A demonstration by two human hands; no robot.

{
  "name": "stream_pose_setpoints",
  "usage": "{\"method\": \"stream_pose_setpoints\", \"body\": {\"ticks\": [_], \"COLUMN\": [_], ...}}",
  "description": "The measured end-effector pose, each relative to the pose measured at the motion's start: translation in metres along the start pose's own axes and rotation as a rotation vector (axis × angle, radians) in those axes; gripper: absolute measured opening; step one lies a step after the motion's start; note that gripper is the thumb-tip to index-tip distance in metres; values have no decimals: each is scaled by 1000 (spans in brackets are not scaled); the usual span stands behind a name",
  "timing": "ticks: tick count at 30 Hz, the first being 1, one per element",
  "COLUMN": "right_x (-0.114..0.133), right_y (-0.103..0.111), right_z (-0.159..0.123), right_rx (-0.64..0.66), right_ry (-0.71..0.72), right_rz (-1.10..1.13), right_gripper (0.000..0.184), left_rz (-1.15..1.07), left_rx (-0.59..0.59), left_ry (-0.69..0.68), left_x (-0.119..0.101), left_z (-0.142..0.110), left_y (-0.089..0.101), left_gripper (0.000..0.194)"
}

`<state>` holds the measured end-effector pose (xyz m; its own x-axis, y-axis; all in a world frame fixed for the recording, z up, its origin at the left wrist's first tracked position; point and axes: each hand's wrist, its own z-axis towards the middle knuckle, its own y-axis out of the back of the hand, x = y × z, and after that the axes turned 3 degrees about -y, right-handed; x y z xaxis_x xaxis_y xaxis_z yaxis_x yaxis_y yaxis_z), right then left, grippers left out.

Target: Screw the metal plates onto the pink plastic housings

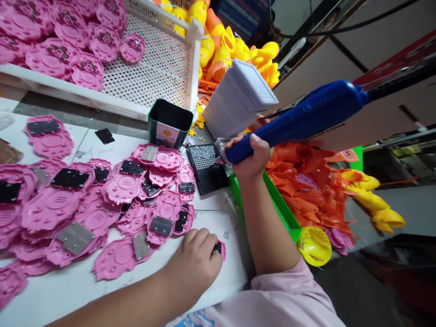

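My right hand [255, 156] is wrapped round a blue electric screwdriver [306, 113], tilted with its cord running up to the right. The driver's tip end reaches over a black perforated screw tray [207, 175], where many small silvery screws lie; whether it touches a screw I cannot tell. On the white tabletop, my left hand [200, 254] closes over a small pink plastic part [223, 250] with a black plate, mostly hidden by the fingers. Left of it is a heap of pink plastic parts [124, 184], many bearing black or grey metal plates.
A white mesh crate [150, 68] at the back left holds more pink parts. A dark green cup [170, 122] stands beside the screw tray. Behind are stacked white trays [235, 100] and yellow duck-like pieces [225, 45]. Orange pieces [303, 186] and a green bin [284, 218] lie right.
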<state>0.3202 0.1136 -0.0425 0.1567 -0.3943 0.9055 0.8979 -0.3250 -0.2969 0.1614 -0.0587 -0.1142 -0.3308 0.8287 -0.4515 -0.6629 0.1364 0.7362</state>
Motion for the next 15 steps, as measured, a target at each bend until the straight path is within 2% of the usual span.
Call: {"method": "stream_pose_setpoints", "body": {"ticks": [3, 9, 15], "right_x": [-2, 2, 27], "right_y": [0, -5, 2], "right_z": [0, 1, -9], "right_rx": [4, -3, 2], "right_ry": [-7, 68, 76], "right_rz": [-14, 6, 33], "right_gripper": [27, 20, 19], "left_rz": [-15, -36, -70], "left_rx": [25, 29, 76], "left_ry": [-2, 2, -18], "left_x": [2, 6, 8], "left_z": [1, 5, 7], "left_y": [2, 8, 10], "left_gripper": [16, 14, 9]}}
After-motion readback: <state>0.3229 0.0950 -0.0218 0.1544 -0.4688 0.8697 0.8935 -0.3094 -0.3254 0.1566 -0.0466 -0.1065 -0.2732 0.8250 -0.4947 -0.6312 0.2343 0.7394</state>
